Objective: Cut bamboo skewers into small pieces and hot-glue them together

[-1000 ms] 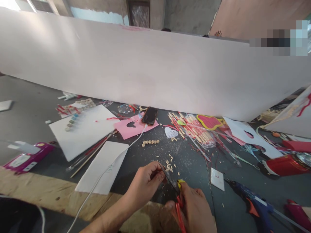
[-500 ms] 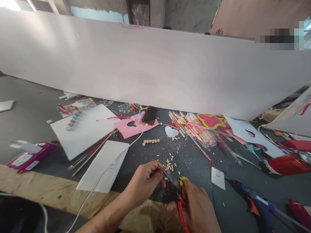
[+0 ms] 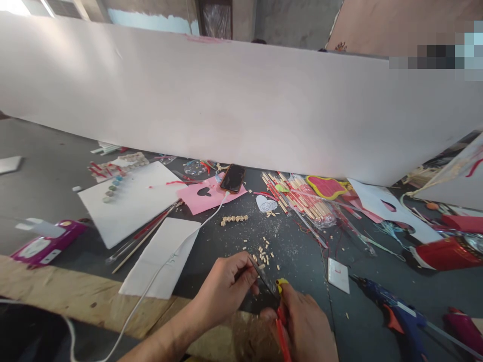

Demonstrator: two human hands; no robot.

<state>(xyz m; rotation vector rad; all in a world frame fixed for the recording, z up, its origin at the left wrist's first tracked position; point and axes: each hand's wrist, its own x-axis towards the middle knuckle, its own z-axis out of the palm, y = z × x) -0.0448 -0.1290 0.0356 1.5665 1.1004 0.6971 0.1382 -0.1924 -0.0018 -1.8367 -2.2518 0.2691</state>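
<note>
My right hand (image 3: 307, 319) is wrapped round the red and yellow handles of scissors (image 3: 281, 322), whose dark blades point up and left. The fingers of my left hand (image 3: 230, 281) are pinched together at the blade tips; whatever they hold is too small to make out. Just beyond the blades lie several short pale wooden pieces (image 3: 264, 255) on the dark table (image 3: 211, 246). Farther back sit a row of joined pale pieces (image 3: 234, 219) and a white paper heart (image 3: 266, 203).
Behind stands a long white board (image 3: 234, 105). A phone (image 3: 233, 178) rests on pink paper (image 3: 196, 198), its white cable running to the front left. Bundled sticks (image 3: 302, 198), a white tile (image 3: 338, 275) and a blue glue gun (image 3: 400, 311) are to the right.
Both hands and the scissors have shifted only slightly. The blades look closer together and sit a little lower.
</note>
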